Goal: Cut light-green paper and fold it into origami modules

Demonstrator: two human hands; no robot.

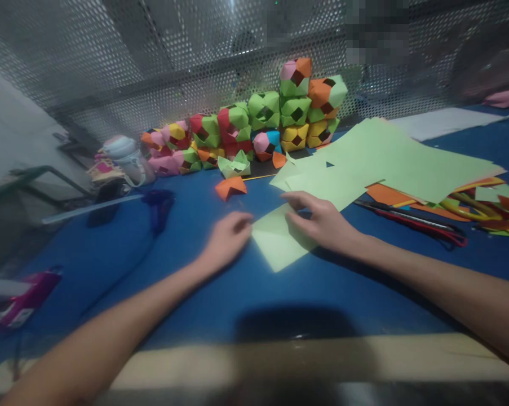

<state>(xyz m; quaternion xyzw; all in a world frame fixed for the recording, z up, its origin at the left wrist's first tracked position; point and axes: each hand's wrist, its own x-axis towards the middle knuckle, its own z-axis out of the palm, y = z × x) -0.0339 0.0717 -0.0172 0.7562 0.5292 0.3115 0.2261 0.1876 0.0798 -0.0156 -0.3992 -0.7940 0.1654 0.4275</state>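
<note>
A pale green square of paper (275, 242) lies on the blue tabletop between my hands. At its left corner, my left hand (229, 237) has curled fingers that seem to pinch the paper's edge; the fingertips are partly blurred. Over its right side rests my right hand (322, 223), with a gap between thumb and forefinger, the fingers touching or just above the paper. Beyond the square, a folded orange paper piece (231, 188) and a folded pale green piece (235, 165) sit on the table. Large pale green sheets (385, 158) reach close to my right hand.
Stacked folded-paper blocks (265, 110) stand along the perforated metal screen (186, 51). A cutter knife (410, 220) and yellow-handled scissors (469, 206) lie at right. At left are a dark blue glue gun (158, 208), a magenta object (30, 296) and a pale jug-like container (125, 158).
</note>
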